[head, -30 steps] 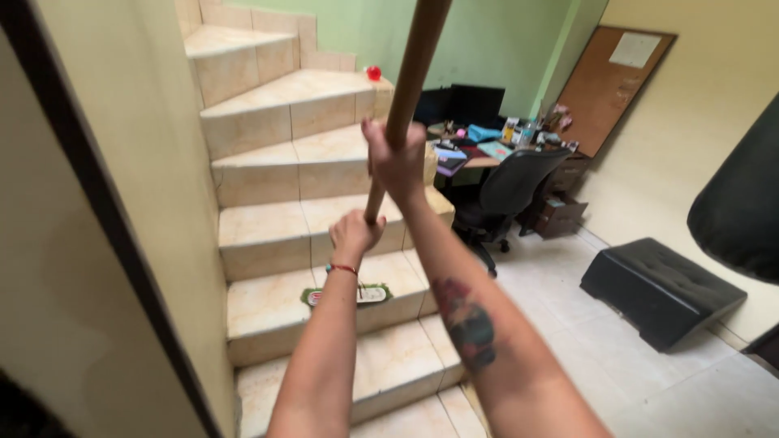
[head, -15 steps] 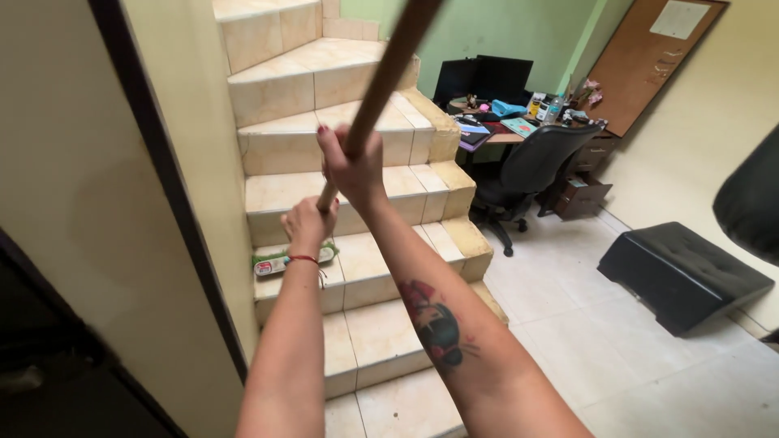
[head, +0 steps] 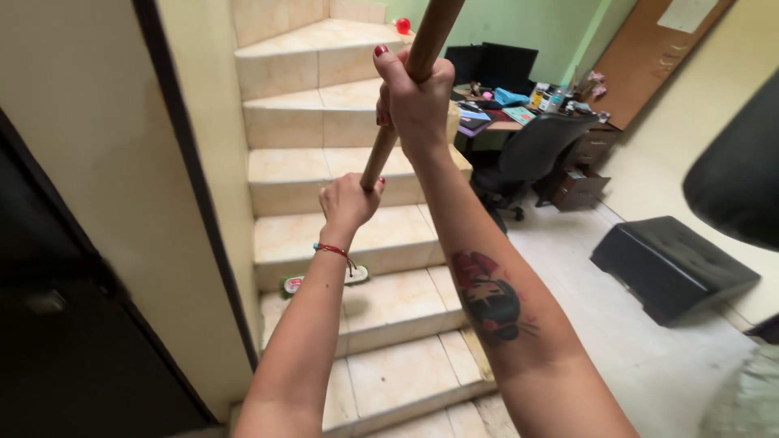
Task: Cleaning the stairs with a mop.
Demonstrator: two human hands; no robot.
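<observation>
Broom handle [head: 402, 105] — you're gripping it with both fists, right hand [head: 415, 101] high, left hand [head: 349, 203] low, for leverage — head [head: 324, 281] resting on a step [head: 398, 296].

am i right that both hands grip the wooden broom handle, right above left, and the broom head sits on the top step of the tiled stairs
Not quite. Both the right hand and the left hand do grip the wooden broom handle, right above left, but the broom head sits on a low step of the tiled stairs, near the bottom, not the top one. The head view shows it.
</observation>
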